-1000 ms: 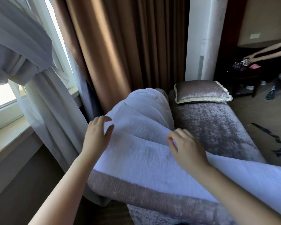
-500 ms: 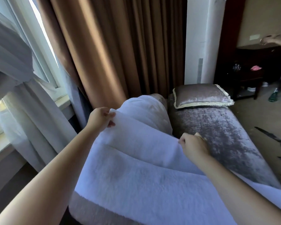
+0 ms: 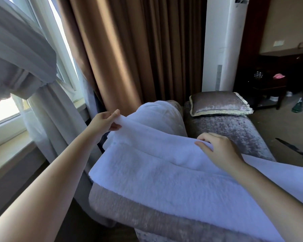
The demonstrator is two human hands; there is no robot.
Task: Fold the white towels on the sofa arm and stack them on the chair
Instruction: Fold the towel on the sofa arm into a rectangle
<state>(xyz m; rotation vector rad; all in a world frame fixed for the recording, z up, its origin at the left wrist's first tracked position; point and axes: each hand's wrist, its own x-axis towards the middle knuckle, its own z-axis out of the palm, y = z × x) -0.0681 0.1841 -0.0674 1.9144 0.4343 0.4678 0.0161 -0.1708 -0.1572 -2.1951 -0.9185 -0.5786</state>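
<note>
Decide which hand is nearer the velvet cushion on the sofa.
Right. The right hand grips the towel in front of the cushion; the left hand pinches its corner, farther left.

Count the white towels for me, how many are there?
2. The near towel lies over the sofa arm, its far edge held by the left hand and right hand. The far towel drapes the arm behind it. Others may hide underneath.
</note>
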